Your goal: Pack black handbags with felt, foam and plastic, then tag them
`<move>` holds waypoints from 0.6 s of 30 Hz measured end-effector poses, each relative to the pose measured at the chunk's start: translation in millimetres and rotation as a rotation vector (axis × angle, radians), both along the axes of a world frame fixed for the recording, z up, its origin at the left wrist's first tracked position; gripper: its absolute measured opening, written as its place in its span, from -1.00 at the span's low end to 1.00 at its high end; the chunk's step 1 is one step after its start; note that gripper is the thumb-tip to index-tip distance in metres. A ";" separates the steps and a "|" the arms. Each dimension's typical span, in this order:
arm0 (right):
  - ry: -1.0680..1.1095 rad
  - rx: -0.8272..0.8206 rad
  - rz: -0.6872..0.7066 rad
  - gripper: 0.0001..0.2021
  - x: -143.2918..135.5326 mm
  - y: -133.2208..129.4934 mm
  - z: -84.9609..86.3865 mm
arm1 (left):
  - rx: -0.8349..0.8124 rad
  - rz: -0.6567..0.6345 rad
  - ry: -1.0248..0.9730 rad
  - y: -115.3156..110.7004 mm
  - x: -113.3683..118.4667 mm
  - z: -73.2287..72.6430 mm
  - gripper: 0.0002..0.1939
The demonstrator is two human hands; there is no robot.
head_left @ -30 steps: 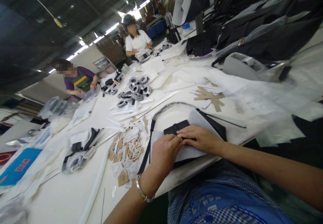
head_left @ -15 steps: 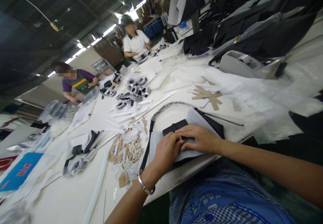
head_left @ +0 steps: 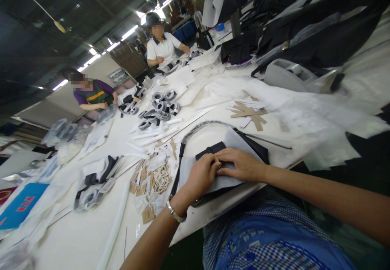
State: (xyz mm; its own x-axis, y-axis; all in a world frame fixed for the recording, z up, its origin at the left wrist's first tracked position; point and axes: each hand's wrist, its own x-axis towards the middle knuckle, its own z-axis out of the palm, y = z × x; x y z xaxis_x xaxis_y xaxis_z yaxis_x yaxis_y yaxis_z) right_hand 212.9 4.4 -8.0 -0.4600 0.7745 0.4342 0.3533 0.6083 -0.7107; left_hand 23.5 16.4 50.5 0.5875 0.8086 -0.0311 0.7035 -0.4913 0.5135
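A black handbag lies at the table's near edge, with a pale sheet over part of it. Its looped handle is wrapped in clear plastic and arches away from me. On the bag's middle is a black strap-like flap. My left hand, a metal bangle at its wrist, is closed with its fingertips pinching at the flap. Against it, my right hand has its fingers bent and closed on the same spot. The exact bit between the fingertips is hidden.
Left of the bag lie tags with cords. Brown paper strips and a grey tape dispenser are beyond. Plastic-wrapped coils are piled mid-table. Black bags stand at right. Two co-workers work across the table.
My fingertips have shifted slightly at the flap, my left fingers curling tighter beside the right. The bag stays in place. The co-workers' arms have moved.
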 end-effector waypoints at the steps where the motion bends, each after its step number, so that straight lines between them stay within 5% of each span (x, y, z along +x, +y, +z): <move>1: 0.000 0.000 0.000 -0.71 -0.5 0.1 0.1 | -0.014 -0.002 -0.006 1.5 0.3 -0.1 -0.88; 18: 0.000 -0.085 0.008 -0.75 0.1 2.5 3.0 | -0.072 0.008 -0.063 3.9 1.2 -0.9 -0.88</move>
State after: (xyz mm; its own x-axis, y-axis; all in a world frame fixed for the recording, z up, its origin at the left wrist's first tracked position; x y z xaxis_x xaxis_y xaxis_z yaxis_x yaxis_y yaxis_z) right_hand 213.0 6.8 -5.0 -0.4658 0.8050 0.3674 0.3486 0.5485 -0.7600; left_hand 24.7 20.3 49.7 0.5834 0.8105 -0.0521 0.6723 -0.4459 0.5909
